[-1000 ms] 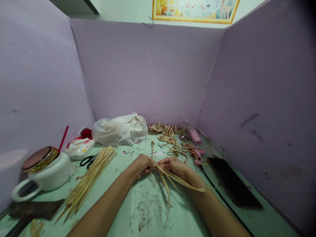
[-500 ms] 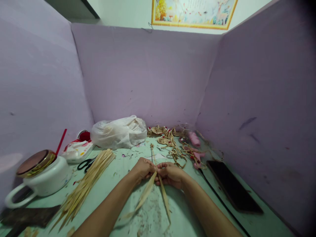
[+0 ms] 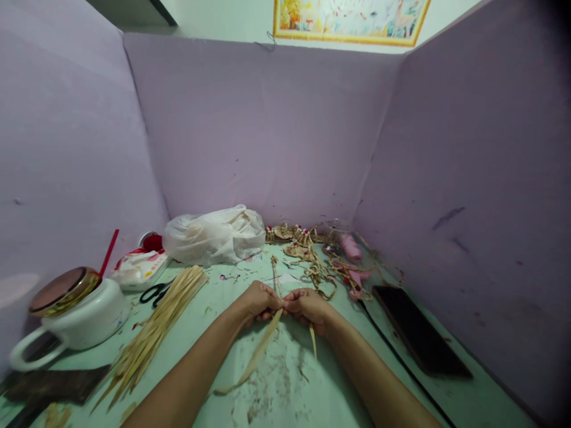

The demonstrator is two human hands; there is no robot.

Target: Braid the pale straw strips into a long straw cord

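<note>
My left hand [image 3: 262,301] and my right hand [image 3: 307,308] meet fingertip to fingertip over the middle of the table, both closed in a pinch. Between them they grip a thin braided straw cord [image 3: 276,276], whose finished end points away from me. One loose straw strip [image 3: 256,359] hangs from my left fingers toward me, curling at its end. Another strip end [image 3: 313,342] sticks out below my right palm; the rest of it is hidden by the hand. Left of my forearm lies a bundle of dry straw strips [image 3: 154,333].
At left are a white enamel mug [image 3: 91,315] with a lid, black scissors [image 3: 154,292] and a dark cleaver-like tool [image 3: 57,385]. A white plastic bag [image 3: 216,236] and woven straw pieces [image 3: 298,252] lie behind. At right are a pink glue gun [image 3: 357,279], its black cable [image 3: 392,355] and a phone [image 3: 422,330].
The right-hand strip, which hung down toward me between the hands, has swung right and is now mostly behind my right hand. My fingertips have drawn close together.
</note>
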